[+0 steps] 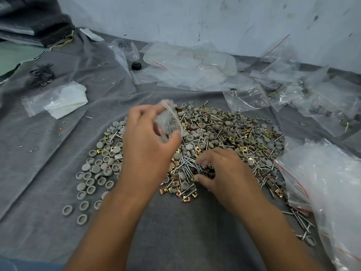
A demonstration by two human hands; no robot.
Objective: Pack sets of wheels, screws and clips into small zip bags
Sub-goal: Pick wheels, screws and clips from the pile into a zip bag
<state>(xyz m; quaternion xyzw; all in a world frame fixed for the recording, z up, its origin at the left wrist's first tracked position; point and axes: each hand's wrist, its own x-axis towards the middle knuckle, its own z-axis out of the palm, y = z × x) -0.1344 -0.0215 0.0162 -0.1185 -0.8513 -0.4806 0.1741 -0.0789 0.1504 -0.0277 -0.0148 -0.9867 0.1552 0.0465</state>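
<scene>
head | left hand point(148, 141) grip pinching zip bag point(169, 120) | right hand point(224, 173) grip pinching screws point(192, 165)

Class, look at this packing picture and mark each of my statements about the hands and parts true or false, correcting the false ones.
1. The left hand holds a small clear bag. True.
2. The right hand rests flat on bare cloth. False: its fingers reach into the screws in the pile.
3. The parts lie on a grey cloth. True.
4. The grey wheels are stacked in a box. False: they lie loose on the cloth.
5. Clear bags lie beyond the pile. True.
</scene>
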